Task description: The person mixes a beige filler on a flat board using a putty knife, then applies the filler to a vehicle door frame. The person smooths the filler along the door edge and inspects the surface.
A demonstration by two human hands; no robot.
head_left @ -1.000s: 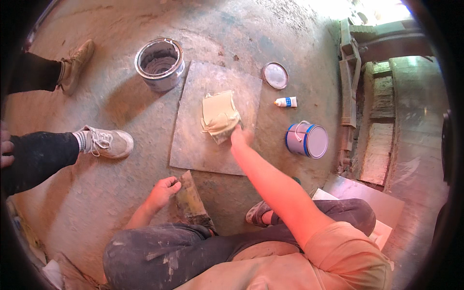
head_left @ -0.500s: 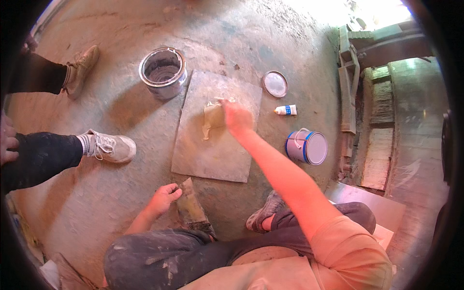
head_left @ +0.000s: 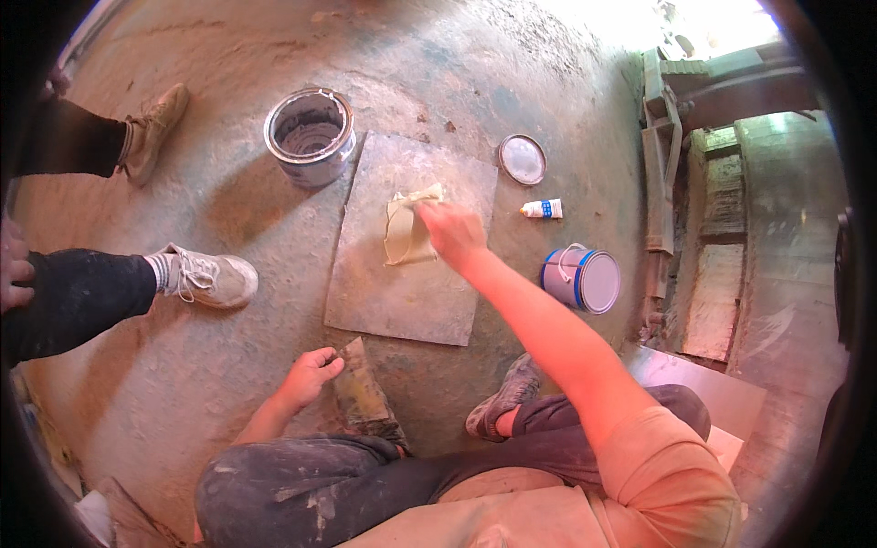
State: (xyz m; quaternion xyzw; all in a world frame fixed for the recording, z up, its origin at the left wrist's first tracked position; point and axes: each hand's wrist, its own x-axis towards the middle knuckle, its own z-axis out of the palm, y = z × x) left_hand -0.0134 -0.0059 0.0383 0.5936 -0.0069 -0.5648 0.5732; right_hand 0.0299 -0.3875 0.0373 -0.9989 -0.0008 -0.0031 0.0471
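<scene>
Head: open tin (head_left: 316, 171) beside board (head_left: 395, 297).

A worn, blotchy floor (head_left: 228, 365) spreads across the view. Toward the upper left sits an open can (head_left: 315, 172) with grey residue inside. On the right, a round lid (head_left: 523, 160), a white and blue tube (head_left: 544, 209) with a yellowish tip and a closed lilac pail (head_left: 566, 290) with blue bands and a white handle lie in a loose row, the tube between the other two. Along the left edge, a co-worker's dark trousers (head_left: 82, 297) end in a striped sock (head_left: 163, 274) and pale laced shoes (head_left: 212, 279). Rusty metal framework (head_left: 660, 183) runs down the right side, with bright light (head_left: 722, 26) above it.
</scene>
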